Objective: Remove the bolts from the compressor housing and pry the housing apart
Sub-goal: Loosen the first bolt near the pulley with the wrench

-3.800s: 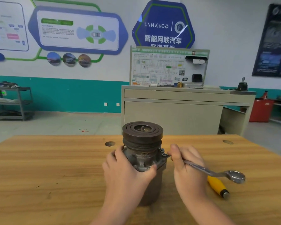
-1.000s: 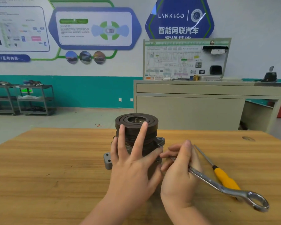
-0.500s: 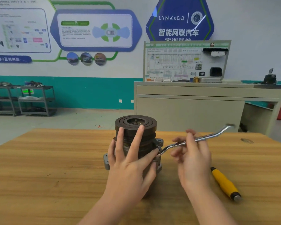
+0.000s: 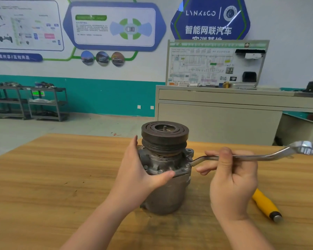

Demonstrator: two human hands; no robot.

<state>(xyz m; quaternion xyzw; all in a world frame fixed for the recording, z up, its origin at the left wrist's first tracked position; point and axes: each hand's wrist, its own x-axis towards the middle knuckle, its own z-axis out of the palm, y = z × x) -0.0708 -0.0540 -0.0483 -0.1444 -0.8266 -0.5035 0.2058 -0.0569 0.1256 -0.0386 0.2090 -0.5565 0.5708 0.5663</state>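
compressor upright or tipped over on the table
Upright. The compressor stands on its base on the wooden table, pulley facing up, with the left hand gripping its side.

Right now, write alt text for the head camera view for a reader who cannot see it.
A right hand holds a wrench set on a bolt of an upright compressor, which the left hand steadies on a wooden table. A yellow-handled screwdriver lies at the right.

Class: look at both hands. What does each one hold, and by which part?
The right hand pinches the wrench along its shank, near the middle. The left hand grips the compressor round its upper housing, below the pulley.
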